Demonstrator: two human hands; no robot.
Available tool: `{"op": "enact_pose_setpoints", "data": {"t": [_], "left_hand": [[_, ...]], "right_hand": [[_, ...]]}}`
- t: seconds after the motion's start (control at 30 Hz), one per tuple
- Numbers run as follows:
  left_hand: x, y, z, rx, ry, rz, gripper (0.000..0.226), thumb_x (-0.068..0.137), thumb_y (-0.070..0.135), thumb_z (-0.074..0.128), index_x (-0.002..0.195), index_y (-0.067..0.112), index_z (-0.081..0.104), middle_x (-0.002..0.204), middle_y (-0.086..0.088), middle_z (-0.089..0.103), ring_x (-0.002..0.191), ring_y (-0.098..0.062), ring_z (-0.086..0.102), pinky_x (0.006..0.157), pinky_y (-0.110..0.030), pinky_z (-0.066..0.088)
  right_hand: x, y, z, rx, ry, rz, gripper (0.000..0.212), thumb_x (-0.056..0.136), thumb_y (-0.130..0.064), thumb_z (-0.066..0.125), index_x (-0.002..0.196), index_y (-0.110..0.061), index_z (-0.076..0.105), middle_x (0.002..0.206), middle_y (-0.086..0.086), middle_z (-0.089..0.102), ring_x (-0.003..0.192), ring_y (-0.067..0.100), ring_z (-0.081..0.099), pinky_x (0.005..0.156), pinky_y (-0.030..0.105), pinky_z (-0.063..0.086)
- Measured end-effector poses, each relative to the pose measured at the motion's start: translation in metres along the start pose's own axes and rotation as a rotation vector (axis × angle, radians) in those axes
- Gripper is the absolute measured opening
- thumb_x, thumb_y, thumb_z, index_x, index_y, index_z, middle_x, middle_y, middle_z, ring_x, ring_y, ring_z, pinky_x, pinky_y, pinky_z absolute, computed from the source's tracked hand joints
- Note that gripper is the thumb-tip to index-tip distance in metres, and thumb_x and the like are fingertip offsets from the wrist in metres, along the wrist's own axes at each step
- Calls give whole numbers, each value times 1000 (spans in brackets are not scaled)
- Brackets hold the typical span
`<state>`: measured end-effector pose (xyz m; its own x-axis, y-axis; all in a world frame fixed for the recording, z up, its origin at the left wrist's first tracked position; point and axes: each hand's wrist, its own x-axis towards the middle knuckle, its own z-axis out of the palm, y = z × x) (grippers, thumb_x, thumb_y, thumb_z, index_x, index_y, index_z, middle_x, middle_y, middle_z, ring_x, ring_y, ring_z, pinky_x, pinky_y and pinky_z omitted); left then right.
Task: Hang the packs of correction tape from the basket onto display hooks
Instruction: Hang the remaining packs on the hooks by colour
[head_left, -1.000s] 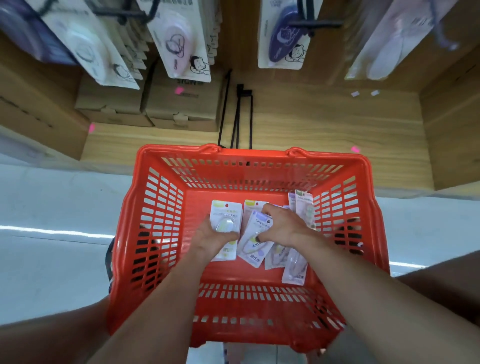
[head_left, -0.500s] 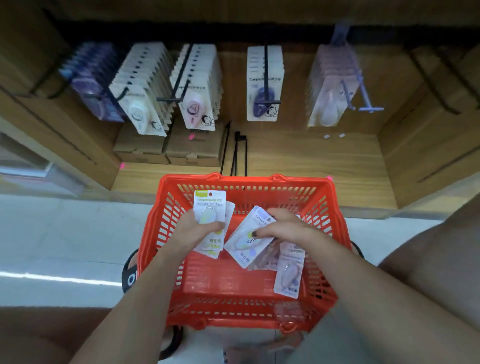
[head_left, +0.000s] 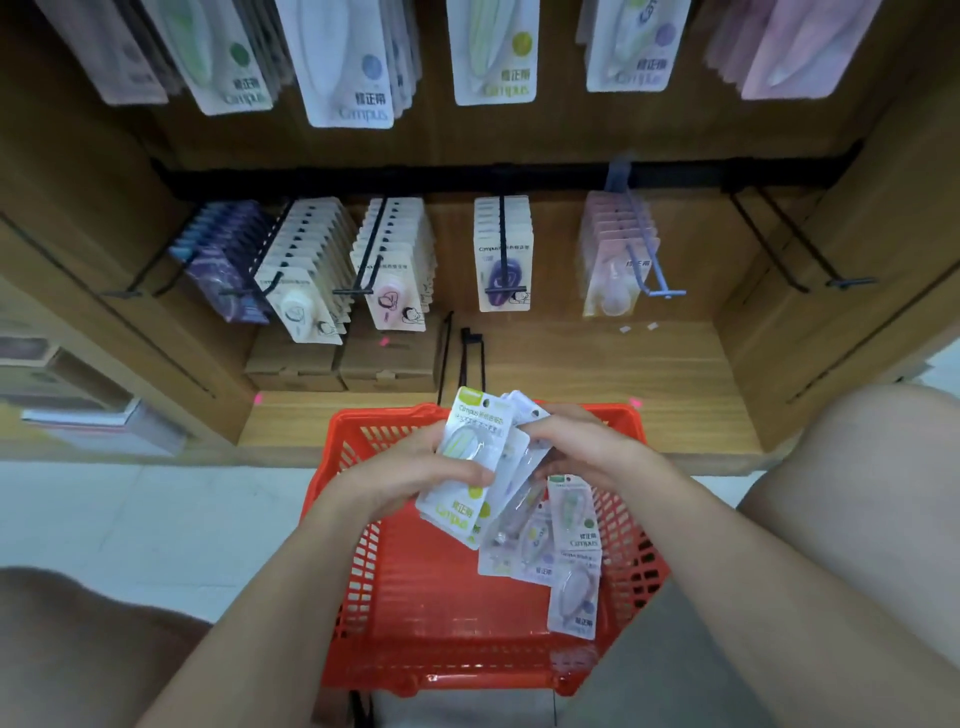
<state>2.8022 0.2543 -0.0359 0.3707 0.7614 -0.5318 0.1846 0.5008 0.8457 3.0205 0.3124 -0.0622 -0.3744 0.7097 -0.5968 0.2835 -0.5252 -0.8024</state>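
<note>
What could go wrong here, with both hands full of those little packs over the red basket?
1. The right hand grips a loose fan of packs that dangles by its top ends; one could slip back into the basket.
2. The left hand holds a green-topped pack overlapping the others, so packs may snag.
3. The hang holes look small; threading several onto a hook at once may fail.
</note>
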Motion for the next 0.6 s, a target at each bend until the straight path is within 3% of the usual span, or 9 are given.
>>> {"op": "enact_pose_setpoints", "data": {"t": [0.17, 0.3, 0.47, 0.6], "left_hand": [[-4, -2, 1, -8, -9, 12, 63, 81, 6, 78, 139, 17, 57, 131, -14, 71, 120, -36, 69, 103, -54, 54], [-7, 0, 1, 13, 26, 8, 61, 79, 7, 80, 135, 18, 59, 127, -9, 73, 117, -33, 71, 101, -51, 56], [-9, 9, 0, 84, -36, -41, 60, 82, 6, 83, 136, 22, 60, 127, -6, 74, 116, -28, 72, 99, -48, 57], [-8, 15, -2, 82, 55, 2, 51, 85, 1, 80, 129, 22, 65, 120, -5, 76, 111, -27, 74, 97, -46, 58]], "right_hand": [[1, 5, 3, 106, -4, 51, 30, 88, -13, 72, 116, -1, 76, 111, 20, 77, 97, 31, 75, 89, 43, 58], [1, 8, 5, 155, -43, 104, 28, 92, -12, 69, 116, 0, 76, 113, 20, 77, 114, 36, 72, 106, 49, 55], [1, 1, 6, 140, -37, 140, 26, 93, -10, 64, 115, 1, 74, 110, 19, 78, 109, 34, 74, 104, 50, 56], [-4, -11, 2, 188, -81, 143, 32, 94, -14, 68, 123, -2, 73, 119, 16, 76, 111, 31, 74, 101, 41, 58]]}}
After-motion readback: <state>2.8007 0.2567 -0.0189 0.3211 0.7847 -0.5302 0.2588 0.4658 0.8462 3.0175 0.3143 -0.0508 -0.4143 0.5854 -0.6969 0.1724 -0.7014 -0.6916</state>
